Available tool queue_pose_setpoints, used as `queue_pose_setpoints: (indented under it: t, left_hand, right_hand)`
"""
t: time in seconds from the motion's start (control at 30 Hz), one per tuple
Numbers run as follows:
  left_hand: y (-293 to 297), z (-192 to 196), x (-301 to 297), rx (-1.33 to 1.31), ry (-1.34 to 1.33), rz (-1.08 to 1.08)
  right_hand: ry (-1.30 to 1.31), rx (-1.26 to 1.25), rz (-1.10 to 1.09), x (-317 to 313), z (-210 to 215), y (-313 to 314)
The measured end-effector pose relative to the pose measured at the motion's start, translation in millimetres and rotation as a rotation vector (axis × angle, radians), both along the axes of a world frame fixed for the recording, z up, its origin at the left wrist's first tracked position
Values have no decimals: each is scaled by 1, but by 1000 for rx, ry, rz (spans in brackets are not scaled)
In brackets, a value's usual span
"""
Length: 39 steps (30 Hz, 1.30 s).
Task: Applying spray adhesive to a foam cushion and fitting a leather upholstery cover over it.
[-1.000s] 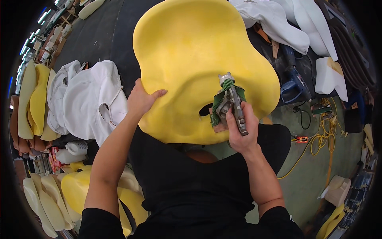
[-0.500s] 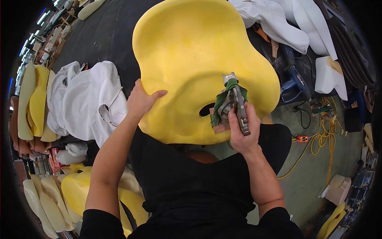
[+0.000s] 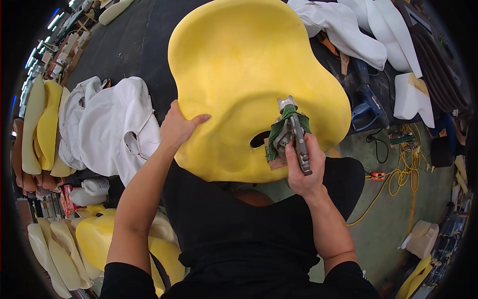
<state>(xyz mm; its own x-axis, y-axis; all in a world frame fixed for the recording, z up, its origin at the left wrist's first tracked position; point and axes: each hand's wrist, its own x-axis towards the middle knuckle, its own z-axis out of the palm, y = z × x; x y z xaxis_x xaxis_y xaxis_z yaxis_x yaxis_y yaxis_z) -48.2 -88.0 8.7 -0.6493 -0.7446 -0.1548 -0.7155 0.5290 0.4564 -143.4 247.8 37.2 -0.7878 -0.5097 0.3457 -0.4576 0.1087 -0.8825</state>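
Note:
A large, smoothly shaped yellow foam seat pad (image 3: 239,65) lies in front of me, with a hollow and a dark hole in its near part. My left hand (image 3: 178,124) grips its left edge, thumb on top and the other fingers hidden beneath. Over the pad's near right part, my right hand (image 3: 307,164) is closed around a worn metal spray gun (image 3: 298,139), wrapped partly in green material. Its horned nozzle (image 3: 287,103) points away from me. Whether the gun touches the foam I cannot tell.
White covers (image 3: 117,119) lie on the dark table (image 3: 119,50) at left. A blue power tool (image 3: 368,104) and white foam pieces (image 3: 411,97) lie at right. A yellow cord (image 3: 401,174) coils on the floor. More foam pads (image 3: 94,239) are stacked at lower left.
The foam pad has shifted slightly to the right and toward me, my left hand moving with it. The spray gun's nozzle sits a little nearer to me.

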Motion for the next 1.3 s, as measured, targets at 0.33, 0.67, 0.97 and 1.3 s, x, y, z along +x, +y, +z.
queue_pose_setpoints:
  t: [0.33, 0.67, 0.97, 1.3]
  left_hand:
    - [-2, -4, 0, -11, -3, 1]
    - [-1, -4, 3, -43, 13, -14]
    - [-2, -3, 0, -11, -4, -5]
    - [-2, -3, 2, 2, 34, -4]
  right_hand:
    - [-45, -64, 25, -3, -17, 5]
    - [-14, -40, -28, -1, -13, 5]
    - [11, -48, -33, -4, -15, 4]
    - [-23, -36, -26, 0, -2, 2]
